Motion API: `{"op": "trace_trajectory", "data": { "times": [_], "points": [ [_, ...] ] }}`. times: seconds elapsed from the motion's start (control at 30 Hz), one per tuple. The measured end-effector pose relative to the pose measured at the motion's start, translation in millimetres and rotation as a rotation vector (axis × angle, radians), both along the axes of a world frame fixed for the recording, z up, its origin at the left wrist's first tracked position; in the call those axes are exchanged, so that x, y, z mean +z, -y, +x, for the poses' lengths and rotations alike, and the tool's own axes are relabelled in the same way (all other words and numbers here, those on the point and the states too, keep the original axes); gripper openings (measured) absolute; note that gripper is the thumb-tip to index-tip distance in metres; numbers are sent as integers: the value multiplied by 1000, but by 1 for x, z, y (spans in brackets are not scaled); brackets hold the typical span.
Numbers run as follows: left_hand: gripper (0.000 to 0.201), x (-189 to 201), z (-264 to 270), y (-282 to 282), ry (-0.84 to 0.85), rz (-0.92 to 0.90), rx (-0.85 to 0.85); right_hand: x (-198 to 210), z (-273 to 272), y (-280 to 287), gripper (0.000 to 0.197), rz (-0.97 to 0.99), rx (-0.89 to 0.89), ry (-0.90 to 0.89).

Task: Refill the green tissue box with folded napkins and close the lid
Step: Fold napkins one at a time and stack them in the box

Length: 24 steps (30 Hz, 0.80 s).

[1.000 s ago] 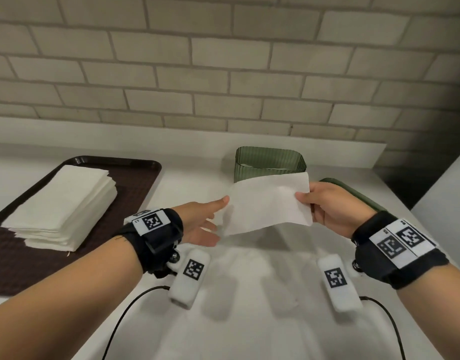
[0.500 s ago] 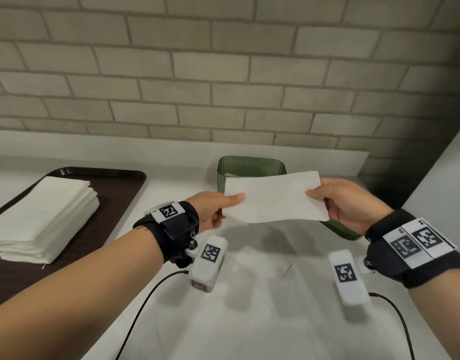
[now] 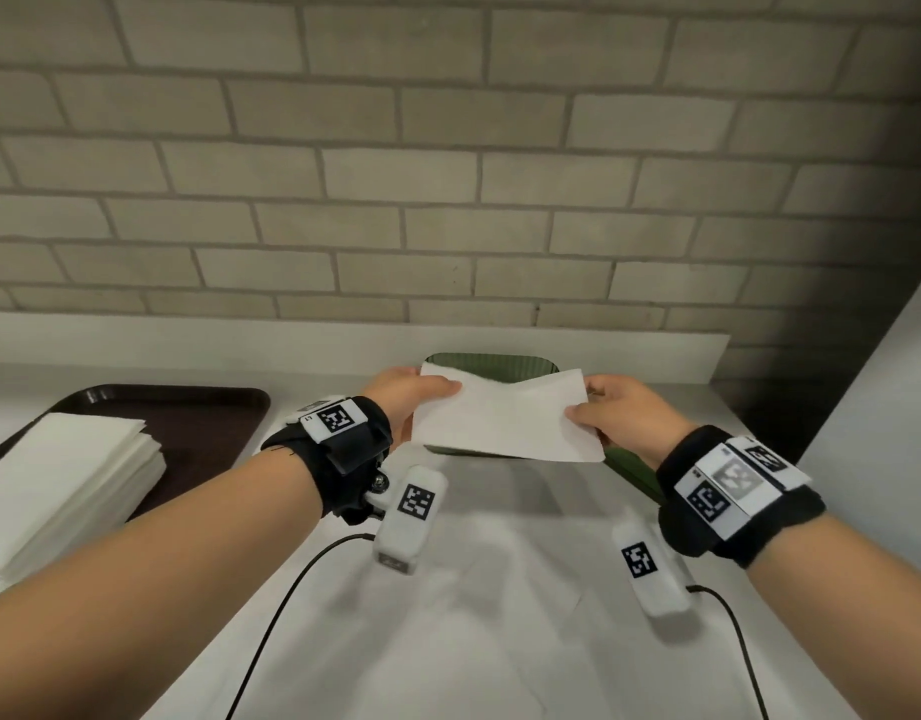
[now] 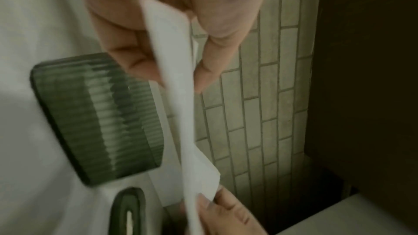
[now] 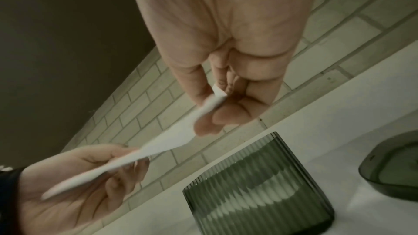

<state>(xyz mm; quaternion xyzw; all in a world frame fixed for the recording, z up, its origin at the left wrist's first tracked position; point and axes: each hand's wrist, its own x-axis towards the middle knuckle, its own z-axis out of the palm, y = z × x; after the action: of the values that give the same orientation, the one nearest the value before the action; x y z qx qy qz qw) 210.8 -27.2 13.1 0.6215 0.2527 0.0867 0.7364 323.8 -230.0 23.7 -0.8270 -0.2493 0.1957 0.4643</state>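
A white folded napkin [image 3: 505, 418] is stretched flat between both hands, right above the open green ribbed tissue box [image 3: 521, 365]. My left hand [image 3: 411, 402] pinches its left end and my right hand [image 3: 611, 423] pinches its right end. The left wrist view shows the napkin [image 4: 178, 81] edge-on over the box [image 4: 97, 117], with white napkins visible through the box's wall. From the right wrist the napkin [image 5: 162, 147] hangs above the box [image 5: 255, 187]. The green lid [image 3: 636, 472] lies on the counter right of the box, partly hidden by my right wrist; it also shows as lid [image 5: 393, 165].
A dark brown tray [image 3: 209, 423] on the left carries a stack of white napkins [image 3: 58, 485]. The white counter [image 3: 500, 615] meets a brick wall [image 3: 448, 200] behind the box. A white panel [image 3: 884, 387] rises at the right. Two black cables run across the near counter.
Both hands have carried the napkin away from me, from in front of the box to over its opening. My left hand closed its pinch on the napkin's left end.
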Motion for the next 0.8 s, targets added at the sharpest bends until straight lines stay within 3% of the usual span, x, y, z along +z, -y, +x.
{"op": "trace_trajectory", "data": {
  "times": [0.07,0.2,0.37,0.47,0.63,0.8],
  "points": [
    [22,-2,18,-14,-36,195,119,-5,16,-16,23,-51,-37,38],
    [46,-4,48,-36,-222,672,174,-12,45,-46,38,-156,-99,191],
    [42,-10,78,-58,-287,761,166,-21,68,-75,40,-177,-190,290],
    [36,-10,87,-62,-263,776,160,-24,80,-89,29,-230,-157,357],
    [24,-8,76,-76,-263,783,131,-25,97,-107,36,-408,-94,336],
    [25,-3,15,-82,-437,1102,-72,-34,104,-108,37,-395,-136,373]
  ]
}}
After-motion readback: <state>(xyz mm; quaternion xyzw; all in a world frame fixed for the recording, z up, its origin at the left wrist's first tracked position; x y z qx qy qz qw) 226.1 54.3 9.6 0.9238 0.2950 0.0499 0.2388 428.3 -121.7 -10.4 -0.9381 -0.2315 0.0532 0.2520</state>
